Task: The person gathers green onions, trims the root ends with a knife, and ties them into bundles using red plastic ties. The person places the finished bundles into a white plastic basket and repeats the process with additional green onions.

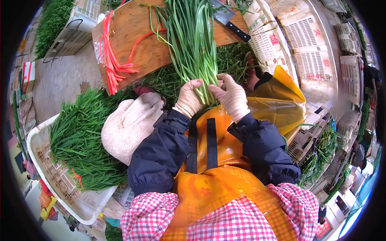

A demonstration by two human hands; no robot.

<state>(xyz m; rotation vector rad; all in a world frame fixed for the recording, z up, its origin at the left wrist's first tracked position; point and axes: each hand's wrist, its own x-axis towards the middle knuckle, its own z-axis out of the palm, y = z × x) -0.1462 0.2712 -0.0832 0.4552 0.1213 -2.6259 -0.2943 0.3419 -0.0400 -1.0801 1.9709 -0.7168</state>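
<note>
A loose bunch of garlic chives (194, 45) lies lengthwise over the wooden board (141, 30), its pale stem ends towards me. My left hand (189, 98), in a cream knit glove, grips the left side of those ends. From the right, my right hand (231, 95), gloved alike, has its thumb and fingers around the stems. On the board's left part rests a bundle of flat red ties (110, 57), and one strand curls towards the chives. A cleaver (230, 24) with a black riveted handle lies to the right of the leaves, its blade partly hidden.
At left, a white plastic crate (45, 141) holds tied green bunches (87, 141). Large white crates (315, 45) stand at right. Cut leaves (232, 55) litter the ground under the board. An orange apron (217, 189) covers my lap; a pale cloth (129, 126) covers one knee.
</note>
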